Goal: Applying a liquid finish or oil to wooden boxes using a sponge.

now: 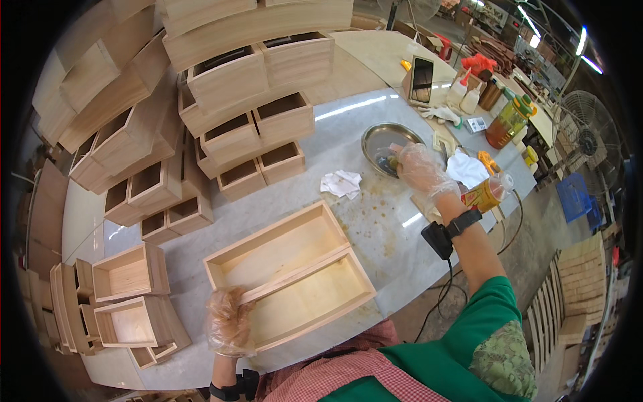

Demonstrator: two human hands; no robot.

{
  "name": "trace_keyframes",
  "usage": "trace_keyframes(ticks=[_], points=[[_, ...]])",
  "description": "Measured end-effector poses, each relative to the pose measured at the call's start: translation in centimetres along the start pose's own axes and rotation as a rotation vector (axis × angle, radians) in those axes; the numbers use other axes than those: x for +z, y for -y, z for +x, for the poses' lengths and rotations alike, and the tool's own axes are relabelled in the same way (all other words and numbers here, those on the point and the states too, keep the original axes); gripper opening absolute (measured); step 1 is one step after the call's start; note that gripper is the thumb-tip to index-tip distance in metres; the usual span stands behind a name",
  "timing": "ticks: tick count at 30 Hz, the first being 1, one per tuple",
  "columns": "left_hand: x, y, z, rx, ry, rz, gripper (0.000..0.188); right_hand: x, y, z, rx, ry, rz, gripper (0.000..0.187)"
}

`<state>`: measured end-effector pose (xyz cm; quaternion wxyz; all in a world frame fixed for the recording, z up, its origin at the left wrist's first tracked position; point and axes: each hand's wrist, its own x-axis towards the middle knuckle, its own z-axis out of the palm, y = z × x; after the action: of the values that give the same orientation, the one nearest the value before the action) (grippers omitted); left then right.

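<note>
A shallow pale wooden box (pixel 314 219) with a divider across its middle lies at an angle on the table before me. My left hand (pixel 230 323), in a clear plastic glove, is closed round its near left edge by the divider. My right hand (pixel 426 170), also gloved, reaches into a round metal dish (pixel 367 141) at the right. Its fingers are closed and pressed down there; a small dark thing shows at the fingertips, too unclear to name. A crumpled white cloth (pixel 341 184) lies left of the dish.
Stacks of wooden drawer boxes (pixel 289 121) rise at the far left, with smaller boxes (pixel 131 323) at the near left. Beyond my right hand are a yellow-red can (pixel 483 193), a white rag (pixel 467 169), a green-capped bottle (pixel 510 122) and a propped phone (pixel 421 79).
</note>
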<state>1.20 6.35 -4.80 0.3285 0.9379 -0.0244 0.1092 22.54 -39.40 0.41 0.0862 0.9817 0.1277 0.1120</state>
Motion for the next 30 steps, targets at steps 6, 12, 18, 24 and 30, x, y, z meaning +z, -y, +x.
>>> trace_keyframes(ticks=[6,12,18,24,30], points=[[-0.1,0.2,-0.1,-0.038,0.01,-0.066,0.035,0.3,-0.1,-0.7,0.0,-0.024,-0.005,0.041],[-0.3,0.0,0.1,0.071,0.011,0.066,0.035,-0.1,-0.7,-1.5,0.118,-0.026,0.21,0.042],[-0.2,0.0,0.3,0.049,0.008,0.021,0.034,-5.5,2.1,-5.6,0.449,0.014,1.075,0.036],[-0.1,-0.3,0.7,0.066,-0.031,-0.026,0.03,-7.4,7.8,-9.3,-0.062,0.062,0.995,0.028],[-0.1,0.0,0.5,0.025,0.001,-0.068,0.028,-7.9,12.9,-8.4,-0.342,0.035,0.688,0.024]])
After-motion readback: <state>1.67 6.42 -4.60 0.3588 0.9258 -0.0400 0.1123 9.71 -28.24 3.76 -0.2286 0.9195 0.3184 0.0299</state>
